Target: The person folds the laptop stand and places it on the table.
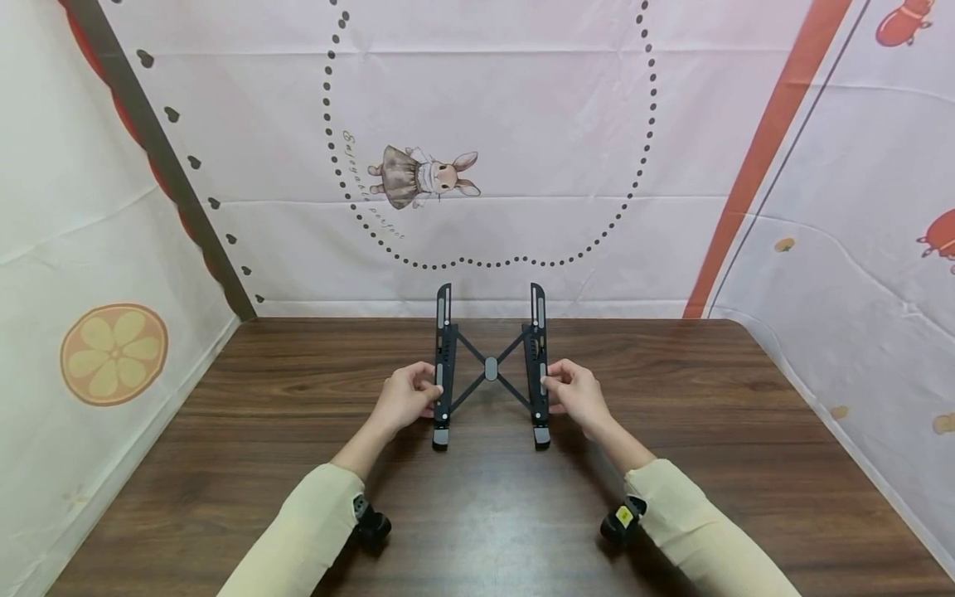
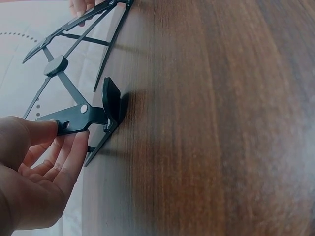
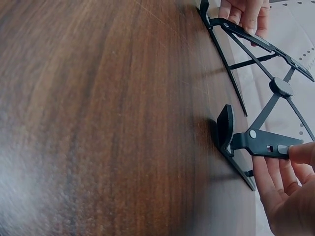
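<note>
A black folding laptop stand stands opened out on the wooden table, its two long side arms joined by an X-shaped brace with an oval hub. My left hand pinches the left arm, thumb on top and fingers underneath. On the other side my right hand grips the right arm in the same way. The left wrist view shows the stand's upturned front lip close to the tabletop, with my left hand just behind it. In the right wrist view my right hand holds the arm beside a grey pad.
The brown wood-grain table reaches back to a white printed cloth hung behind it. More cloth covers the left and right sides. Black wrist cameras sit under both sleeves, low over the table.
</note>
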`<state>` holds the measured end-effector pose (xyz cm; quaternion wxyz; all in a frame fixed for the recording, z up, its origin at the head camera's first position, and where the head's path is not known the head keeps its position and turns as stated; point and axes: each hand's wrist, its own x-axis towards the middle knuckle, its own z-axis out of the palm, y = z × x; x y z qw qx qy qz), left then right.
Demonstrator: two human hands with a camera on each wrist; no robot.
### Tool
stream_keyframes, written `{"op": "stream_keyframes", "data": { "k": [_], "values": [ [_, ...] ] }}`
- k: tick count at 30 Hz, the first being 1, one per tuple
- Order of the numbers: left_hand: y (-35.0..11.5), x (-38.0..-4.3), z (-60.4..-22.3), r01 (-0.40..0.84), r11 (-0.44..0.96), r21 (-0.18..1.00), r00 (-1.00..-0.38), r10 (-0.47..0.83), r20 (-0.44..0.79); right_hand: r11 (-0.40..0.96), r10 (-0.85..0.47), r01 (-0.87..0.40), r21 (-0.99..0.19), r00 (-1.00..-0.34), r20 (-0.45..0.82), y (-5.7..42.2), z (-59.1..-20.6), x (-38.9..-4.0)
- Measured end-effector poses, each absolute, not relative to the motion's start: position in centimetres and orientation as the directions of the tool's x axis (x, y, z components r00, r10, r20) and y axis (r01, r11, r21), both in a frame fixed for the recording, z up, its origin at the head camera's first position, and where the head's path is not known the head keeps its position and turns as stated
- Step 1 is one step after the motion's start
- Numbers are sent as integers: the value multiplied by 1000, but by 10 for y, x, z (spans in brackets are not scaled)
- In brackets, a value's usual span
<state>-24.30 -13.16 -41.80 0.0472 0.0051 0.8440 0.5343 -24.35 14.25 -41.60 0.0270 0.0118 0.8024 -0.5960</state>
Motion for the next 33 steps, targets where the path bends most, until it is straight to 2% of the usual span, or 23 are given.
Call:
{"op": "stream_keyframes", "data": {
  "k": [33],
  "values": [
    [-121, -242, -417, -44, 423, 905, -996, 48, -70, 280, -18, 49, -959, -998, -56, 138, -418, -245]
  ]
}}
